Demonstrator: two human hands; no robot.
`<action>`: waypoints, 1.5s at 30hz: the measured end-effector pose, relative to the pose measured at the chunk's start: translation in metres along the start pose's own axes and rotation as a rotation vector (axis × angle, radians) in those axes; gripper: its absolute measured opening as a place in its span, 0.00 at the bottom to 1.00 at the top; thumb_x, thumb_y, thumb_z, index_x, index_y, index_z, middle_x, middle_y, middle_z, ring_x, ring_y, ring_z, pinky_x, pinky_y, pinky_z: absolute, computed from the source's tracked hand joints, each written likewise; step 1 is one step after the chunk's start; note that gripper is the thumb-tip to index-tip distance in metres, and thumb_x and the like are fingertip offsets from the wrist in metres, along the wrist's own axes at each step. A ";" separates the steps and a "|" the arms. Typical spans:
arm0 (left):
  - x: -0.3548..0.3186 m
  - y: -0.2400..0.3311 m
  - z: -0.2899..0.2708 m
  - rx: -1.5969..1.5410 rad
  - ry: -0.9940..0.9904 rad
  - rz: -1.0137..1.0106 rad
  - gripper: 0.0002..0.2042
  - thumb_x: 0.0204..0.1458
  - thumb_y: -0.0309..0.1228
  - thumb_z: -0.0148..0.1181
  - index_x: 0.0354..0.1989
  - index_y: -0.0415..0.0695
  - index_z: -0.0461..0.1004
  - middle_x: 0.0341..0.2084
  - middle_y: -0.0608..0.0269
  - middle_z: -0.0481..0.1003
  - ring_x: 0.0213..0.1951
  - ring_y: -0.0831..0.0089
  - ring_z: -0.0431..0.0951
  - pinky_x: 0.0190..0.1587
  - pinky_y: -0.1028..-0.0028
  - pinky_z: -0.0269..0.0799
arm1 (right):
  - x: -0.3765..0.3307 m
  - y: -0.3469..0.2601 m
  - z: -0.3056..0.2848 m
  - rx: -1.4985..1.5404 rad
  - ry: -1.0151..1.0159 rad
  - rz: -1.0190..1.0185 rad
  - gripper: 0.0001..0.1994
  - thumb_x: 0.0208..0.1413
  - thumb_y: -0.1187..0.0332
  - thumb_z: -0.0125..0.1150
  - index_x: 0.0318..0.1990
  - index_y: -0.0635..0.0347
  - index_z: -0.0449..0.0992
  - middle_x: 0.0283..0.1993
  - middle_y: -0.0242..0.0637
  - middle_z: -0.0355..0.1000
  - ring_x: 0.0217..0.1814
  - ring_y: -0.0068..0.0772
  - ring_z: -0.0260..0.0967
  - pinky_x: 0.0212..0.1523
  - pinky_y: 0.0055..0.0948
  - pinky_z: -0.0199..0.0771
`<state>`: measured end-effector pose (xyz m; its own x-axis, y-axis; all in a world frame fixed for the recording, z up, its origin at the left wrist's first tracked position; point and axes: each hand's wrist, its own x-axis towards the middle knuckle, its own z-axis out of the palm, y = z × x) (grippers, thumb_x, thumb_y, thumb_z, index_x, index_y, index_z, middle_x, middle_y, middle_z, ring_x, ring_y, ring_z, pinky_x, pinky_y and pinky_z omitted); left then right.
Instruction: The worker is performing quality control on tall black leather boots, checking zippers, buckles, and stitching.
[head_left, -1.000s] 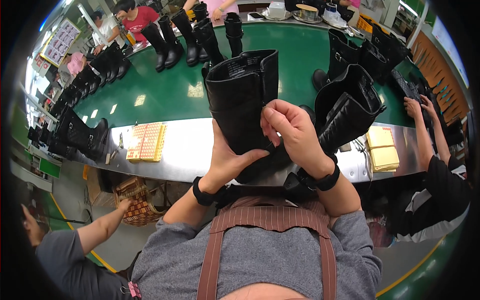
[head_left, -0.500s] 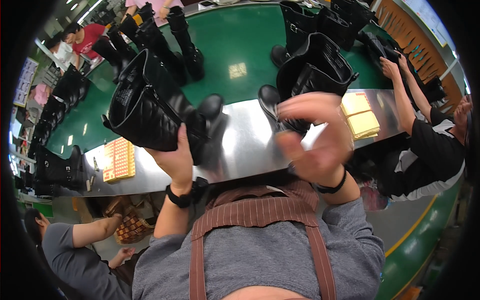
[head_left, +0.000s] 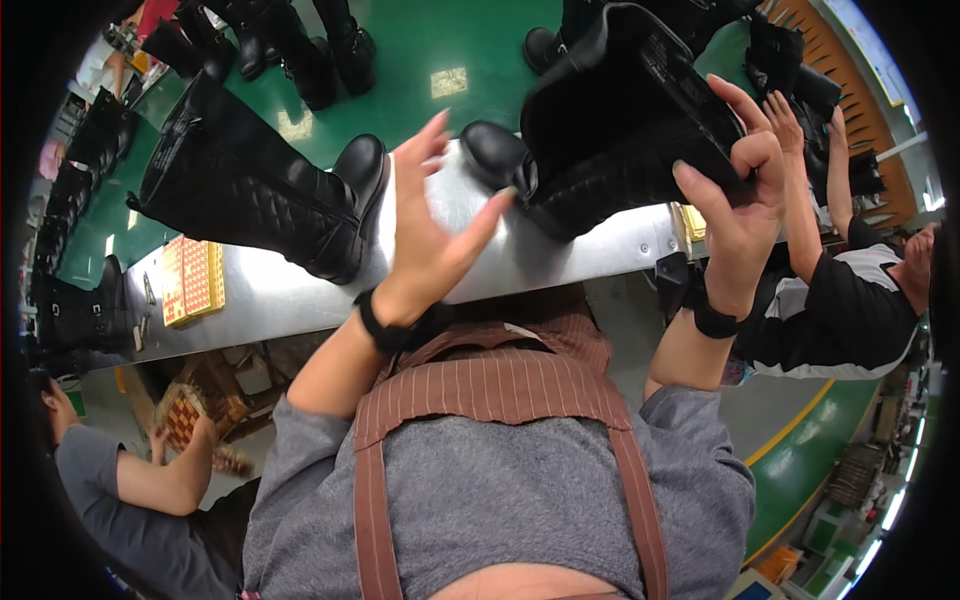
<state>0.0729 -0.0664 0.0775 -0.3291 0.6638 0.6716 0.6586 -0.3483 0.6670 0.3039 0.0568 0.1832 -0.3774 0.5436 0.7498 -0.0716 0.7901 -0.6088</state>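
Observation:
My right hand (head_left: 738, 185) is closed on the upper rim of a tall black boot (head_left: 605, 165), fingers on one side and thumb on the other. That boot leans to the right, its dark opening facing up and its toe to the left. Between the two boots, my left hand (head_left: 428, 225) is raised with fingers apart and nothing in it. Its fingertips are slightly blurred. Left of it, another tall black boot (head_left: 262, 190) with quilted stitching stands tilted on the metal table edge (head_left: 285, 300), its shaft leaning left and its toe to the right.
Yellow-and-red patterned paper stacks (head_left: 192, 280) lie on the metal strip at left. More black boots (head_left: 345, 45) stand across the green tabletop (head_left: 420, 45). A co-worker (head_left: 840, 310) handles boots at right; another person (head_left: 150, 490) sits lower left beside a woven basket (head_left: 185, 415).
My left hand has let go of the left boot and moved right. My right hand has gone from moving in front of the right boot to gripping its rim, and that boot now tilts right.

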 end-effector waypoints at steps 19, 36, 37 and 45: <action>0.024 -0.020 0.044 -0.361 -0.088 -0.034 0.43 0.37 0.32 0.72 0.64 0.44 0.55 0.52 0.55 0.61 0.55 0.64 0.63 0.58 0.65 0.61 | -0.005 0.029 0.019 -0.218 0.243 -0.012 0.52 0.39 0.68 0.79 0.68 0.57 0.45 0.62 0.46 0.58 0.61 0.39 0.61 0.61 0.39 0.63; -0.004 -0.059 0.056 -0.727 -0.833 -1.123 0.13 0.61 0.35 0.55 0.29 0.39 0.74 0.15 0.68 0.73 0.15 0.83 0.67 0.18 0.82 0.58 | -0.128 0.117 0.060 0.041 -0.329 0.660 0.26 0.42 0.73 0.74 0.51 0.66 0.72 0.43 0.39 0.78 0.45 0.29 0.75 0.48 0.29 0.75; 0.007 -0.048 0.049 -0.828 -0.843 -1.134 0.13 0.62 0.35 0.55 0.29 0.39 0.74 0.15 0.68 0.73 0.15 0.83 0.67 0.18 0.82 0.58 | -0.127 0.116 0.059 0.020 -0.337 0.615 0.25 0.42 0.73 0.74 0.50 0.66 0.73 0.41 0.40 0.79 0.43 0.29 0.76 0.47 0.29 0.75; 0.111 0.067 -0.006 -0.923 -0.692 -0.485 0.14 0.64 0.35 0.50 0.28 0.40 0.73 0.10 0.70 0.69 0.12 0.87 0.63 0.17 0.86 0.55 | -0.120 0.102 0.069 0.037 -0.343 0.764 0.27 0.42 0.71 0.73 0.53 0.65 0.72 0.46 0.42 0.78 0.49 0.32 0.75 0.52 0.31 0.73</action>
<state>0.0767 -0.0201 0.1987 0.2037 0.9642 0.1699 -0.2424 -0.1184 0.9629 0.2786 0.0532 0.0131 -0.5937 0.8046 0.0111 0.2895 0.2265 -0.9300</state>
